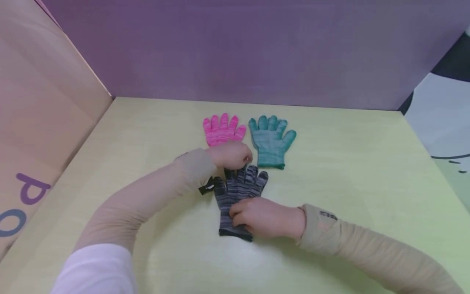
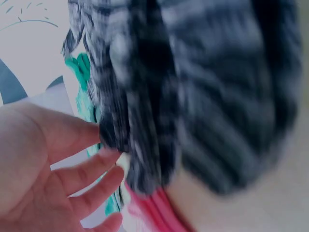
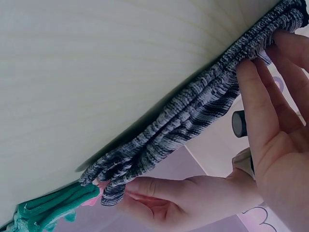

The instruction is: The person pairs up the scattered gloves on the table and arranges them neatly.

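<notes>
A grey-and-black striped knit glove (image 1: 240,188) lies on the table with its fingers pointing away from me and its dark cuff towards me. My left hand (image 1: 231,155) pinches one of its fingertips between thumb and fingers; in the left wrist view the thumb (image 2: 72,133) meets the glove's dark tip. My right hand (image 1: 266,216) rests on the glove's palm near the cuff. From the right wrist view, its fingertips touch the knit (image 3: 193,111) without closing round it. Behind lie a pink glove (image 1: 224,130), partly hidden by my left hand, and a green glove (image 1: 271,141).
The pale yellow table (image 1: 352,171) runs back to a purple panel (image 1: 257,53). A pinkish panel (image 1: 47,102) with letters stands on the left. A black strap (image 1: 206,187) shows under my left wrist.
</notes>
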Demonstrator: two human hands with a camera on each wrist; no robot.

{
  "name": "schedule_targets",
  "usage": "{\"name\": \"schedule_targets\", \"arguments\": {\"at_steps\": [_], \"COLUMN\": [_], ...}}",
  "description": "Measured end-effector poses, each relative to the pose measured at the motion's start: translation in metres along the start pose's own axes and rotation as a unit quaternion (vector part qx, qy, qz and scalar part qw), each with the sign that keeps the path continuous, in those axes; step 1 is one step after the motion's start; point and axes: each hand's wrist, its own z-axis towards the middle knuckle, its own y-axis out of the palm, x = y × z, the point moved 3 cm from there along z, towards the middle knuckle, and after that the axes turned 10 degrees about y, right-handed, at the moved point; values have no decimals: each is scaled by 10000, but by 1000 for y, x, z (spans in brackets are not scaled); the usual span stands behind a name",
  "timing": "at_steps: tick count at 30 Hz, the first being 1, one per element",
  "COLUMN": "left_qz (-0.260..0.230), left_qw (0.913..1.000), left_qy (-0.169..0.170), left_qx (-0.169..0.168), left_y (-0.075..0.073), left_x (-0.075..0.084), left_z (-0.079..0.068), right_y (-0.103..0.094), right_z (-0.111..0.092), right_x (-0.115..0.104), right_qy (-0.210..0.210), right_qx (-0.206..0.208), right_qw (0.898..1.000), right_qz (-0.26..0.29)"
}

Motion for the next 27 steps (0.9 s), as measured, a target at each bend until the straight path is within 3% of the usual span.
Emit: {"name": "schedule_targets", "arguments": {"at_steps": [6,16,27], "left_qz": [305,-174,-478], "left_qw": [9993,9997,9979], "left_qy": [217,155,436], "left_qx": [25,-15,86], "left_y": [1,2,2], "left_x": [9,7,6], "left_z": [2,-1,-2], "right_y": [0,0,3], "right_z": [0,-1,-10], "right_x": [0,0,5], "right_qy": [6,-40,-173], "right_qx": [20,33,33], "right_qw": [10000,10000,9998], "right_qz": [-18,-20,133]}}
